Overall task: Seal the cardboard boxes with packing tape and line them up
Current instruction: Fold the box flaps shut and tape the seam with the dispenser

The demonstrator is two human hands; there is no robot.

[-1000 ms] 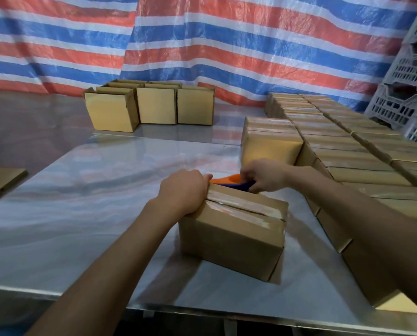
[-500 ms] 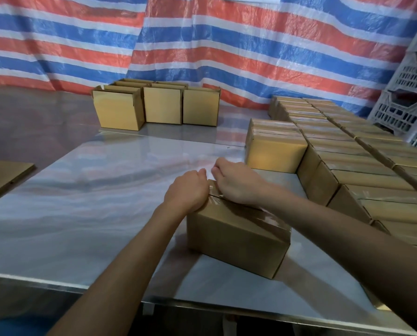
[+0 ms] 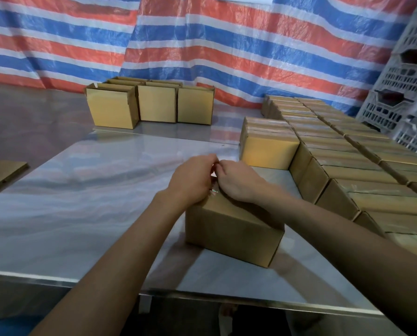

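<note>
Both hands have drawn together at the far top edge of the cardboard box (image 3: 231, 235) since a second ago, when the right one held an orange tape dispenser just beyond that edge. The box has kept its place on the steel table (image 3: 81, 204).

At the left edge, a flat cardboard sheet (image 3: 1, 174) lies on the table. Farther back and left of centre, a cluster of open boxes (image 3: 154, 105) stands with flaps up, against the striped red, blue and white tarp (image 3: 202, 44).

Near centre, the left hand (image 3: 192, 181) sits on the box's far left corner, its fingers curled over the far edge. A glossy bit of tape (image 3: 213, 192) shows between the two hands. The right hand (image 3: 237, 181) lies on the box top beside it, fingers bent down over the same edge and touching the left hand's fingertips. What the fingertips do on the far face is hidden. The box stands near the front edge of the table, turned at a slight angle.

To the right, the sealed boxes (image 3: 348, 166) run in tight rows from near to far, apart from the handled box. Grey plastic crates (image 3: 406, 98) are stacked at the far right.
</note>
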